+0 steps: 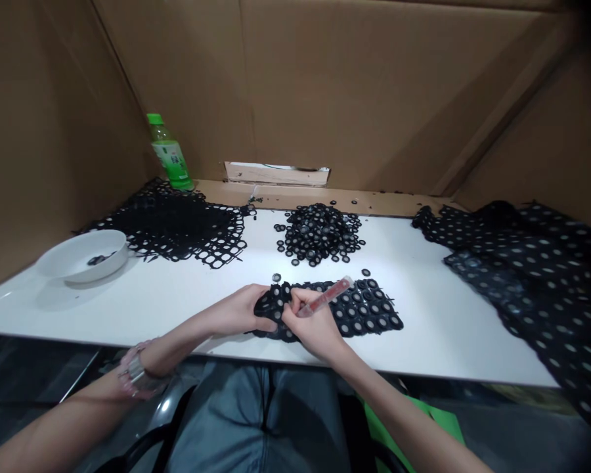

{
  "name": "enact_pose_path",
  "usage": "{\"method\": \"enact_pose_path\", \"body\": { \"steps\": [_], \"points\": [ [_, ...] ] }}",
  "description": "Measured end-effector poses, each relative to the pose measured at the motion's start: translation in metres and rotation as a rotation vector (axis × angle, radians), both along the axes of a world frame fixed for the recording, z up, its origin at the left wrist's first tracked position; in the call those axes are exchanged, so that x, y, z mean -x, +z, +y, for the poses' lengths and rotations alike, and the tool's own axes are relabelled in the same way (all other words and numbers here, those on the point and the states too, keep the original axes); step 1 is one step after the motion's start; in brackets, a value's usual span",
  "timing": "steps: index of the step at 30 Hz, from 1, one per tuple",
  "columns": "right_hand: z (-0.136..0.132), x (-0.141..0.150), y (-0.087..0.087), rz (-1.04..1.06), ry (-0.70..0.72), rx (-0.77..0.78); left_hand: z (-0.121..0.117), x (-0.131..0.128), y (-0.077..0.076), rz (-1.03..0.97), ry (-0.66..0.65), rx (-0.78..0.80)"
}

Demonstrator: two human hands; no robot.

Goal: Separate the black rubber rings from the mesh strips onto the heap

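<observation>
My left hand point(239, 311) grips the bunched end of a black ring-patterned lace strip point(362, 312), which lies flat on the white table to the right. My right hand point(315, 327) is close beside it, pressing on the same lace and closed around a slim red translucent tool point(325, 297). The tool's tip is hidden among my fingers and the lace. A few loose black rings point(276, 278) lie just above my left hand.
A heap of cut black rings point(319, 232) sits mid-table. Black lace sheets lie at the back left point(177, 226) and right point(522, 276). There is a white bowl point(83, 255) holding dark pieces, and a green-capped bottle point(169, 152) at the back. Cardboard walls surround the table.
</observation>
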State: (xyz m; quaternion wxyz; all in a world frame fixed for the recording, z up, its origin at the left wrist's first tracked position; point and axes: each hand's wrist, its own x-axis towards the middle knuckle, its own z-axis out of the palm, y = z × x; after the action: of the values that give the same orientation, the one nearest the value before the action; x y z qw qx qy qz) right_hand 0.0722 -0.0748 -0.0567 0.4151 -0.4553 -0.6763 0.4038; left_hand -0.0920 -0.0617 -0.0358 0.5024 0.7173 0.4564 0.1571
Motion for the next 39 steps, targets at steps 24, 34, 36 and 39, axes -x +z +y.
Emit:
{"method": "enact_pose_path", "body": {
  "steps": [24,34,36,39],
  "points": [
    [-0.001,0.005,-0.005,-0.152,0.028,-0.139,-0.001,0.003,-0.008,-0.178,0.041,0.1],
    [0.016,-0.013,0.0,0.373,-0.05,0.195,0.001,0.012,0.006,0.109,-0.069,-0.073],
    [0.033,-0.017,0.002,0.494,-0.137,0.193,0.006,0.015,0.014,0.237,-0.07,-0.12],
    [0.058,-0.013,0.001,0.468,-0.208,0.126,0.021,0.017,0.023,0.363,-0.057,-0.201]
  ]
}}
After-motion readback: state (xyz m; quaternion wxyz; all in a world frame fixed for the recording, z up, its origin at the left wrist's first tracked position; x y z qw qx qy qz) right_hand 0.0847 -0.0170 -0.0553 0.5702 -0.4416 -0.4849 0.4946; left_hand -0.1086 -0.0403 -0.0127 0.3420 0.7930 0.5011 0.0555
